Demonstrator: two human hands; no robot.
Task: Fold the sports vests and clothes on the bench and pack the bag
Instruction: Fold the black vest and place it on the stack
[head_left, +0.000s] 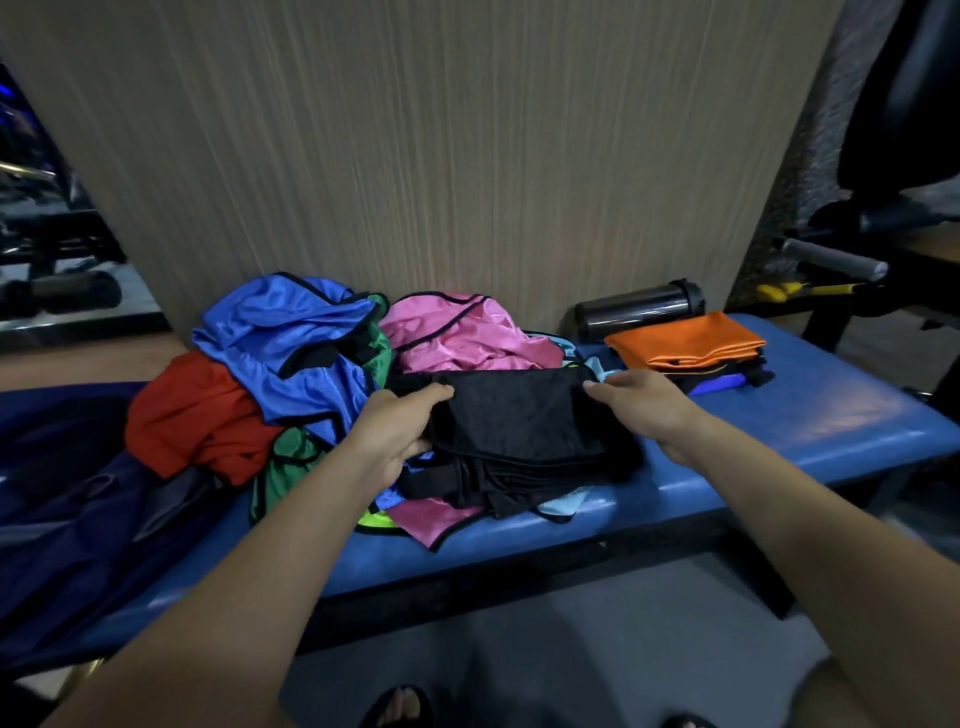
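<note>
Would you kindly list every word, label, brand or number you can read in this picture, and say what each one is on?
None can be read.
Orange cloth: a small dark mark at its front edge, too small to read.
Black bottle: no label legible; dark and glossy.
Black garment, held by the left hand with the right hand at its edge: no print visible.
Pink vest and blue vest: plain, black trim only.

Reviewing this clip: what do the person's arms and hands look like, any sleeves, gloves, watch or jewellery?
Both forearms are bare to the frame's edge, with no sleeves in view. The left hand and right hand wear no gloves, and no watch, bracelet or ring shows at the wrists or fingers, though the dim light could hide something small.
</note>
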